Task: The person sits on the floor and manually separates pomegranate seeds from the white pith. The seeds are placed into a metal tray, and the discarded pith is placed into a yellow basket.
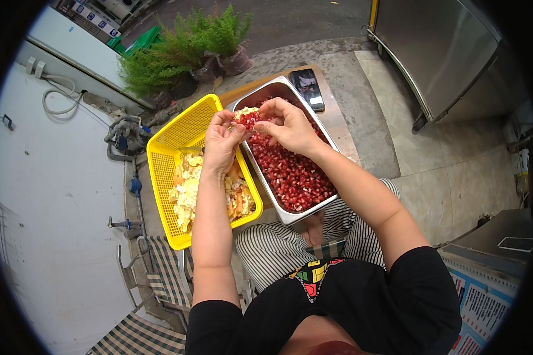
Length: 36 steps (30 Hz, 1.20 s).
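Observation:
Between my two hands is a piece of pomegranate, red seeds facing me and pale pith at its far edge. My left hand pinches its left side. On the right side, the fingers and thumb of my right hand are at the seeds. Both hands are above the far part of a steel pan, which holds many loose pomegranate seeds. Left of the pan, a yellow plastic basket holds pomegranate peel and pith. My left forearm crosses over the basket and hides some of the peel.
A smartphone lies beside the pan on a low wooden table. Potted plants stand beyond it. Pipes with a pump run along the left wall, near checkered folding chairs. A wheeled steel cabinet stands at the right.

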{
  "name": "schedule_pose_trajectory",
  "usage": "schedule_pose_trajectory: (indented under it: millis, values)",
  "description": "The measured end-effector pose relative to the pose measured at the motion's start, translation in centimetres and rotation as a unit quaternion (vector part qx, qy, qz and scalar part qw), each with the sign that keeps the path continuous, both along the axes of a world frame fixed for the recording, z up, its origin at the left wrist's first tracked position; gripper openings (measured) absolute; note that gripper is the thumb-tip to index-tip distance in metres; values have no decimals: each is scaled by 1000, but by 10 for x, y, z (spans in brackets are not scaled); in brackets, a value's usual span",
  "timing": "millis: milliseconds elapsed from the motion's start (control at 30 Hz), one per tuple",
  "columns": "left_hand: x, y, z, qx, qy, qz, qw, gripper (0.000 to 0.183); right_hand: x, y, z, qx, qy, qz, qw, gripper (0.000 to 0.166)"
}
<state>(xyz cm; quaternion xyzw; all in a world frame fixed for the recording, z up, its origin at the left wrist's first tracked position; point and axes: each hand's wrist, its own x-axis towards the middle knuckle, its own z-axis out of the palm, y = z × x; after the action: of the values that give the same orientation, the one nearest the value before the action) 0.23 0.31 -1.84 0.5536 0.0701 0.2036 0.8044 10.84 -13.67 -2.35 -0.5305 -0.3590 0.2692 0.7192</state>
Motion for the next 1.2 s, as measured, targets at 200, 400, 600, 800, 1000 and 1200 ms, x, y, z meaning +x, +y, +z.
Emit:
schedule_pose_trajectory:
  millis: [200, 400, 600, 800, 1000, 1200]
  values:
    - [0, 0, 1, -9, 2, 2, 1000, 27, 2, -1, 2, -14, 26, 9, 1000, 16]
    - [1, -5, 4, 63, -8, 15, 998, 31, 2, 1, -1, -26, 24, 2, 999, 19]
    - [1, -4, 1, 46, 2, 11, 999, 29, 2, 0, 3, -25, 46, 32, 998, 22]
    - [1, -5, 4, 41, -12, 16, 999, 30, 4, -2, 3, 7, 86, 54, 995, 20]
    - [1, -6, 3, 90, -33, -5, 995, 33, 8, 2, -3, -5, 118, 52, 992, 16]
    - [-1, -6, 7, 54, -28, 5, 998, 34, 8, 0, -1, 9, 173, 58, 983, 18]
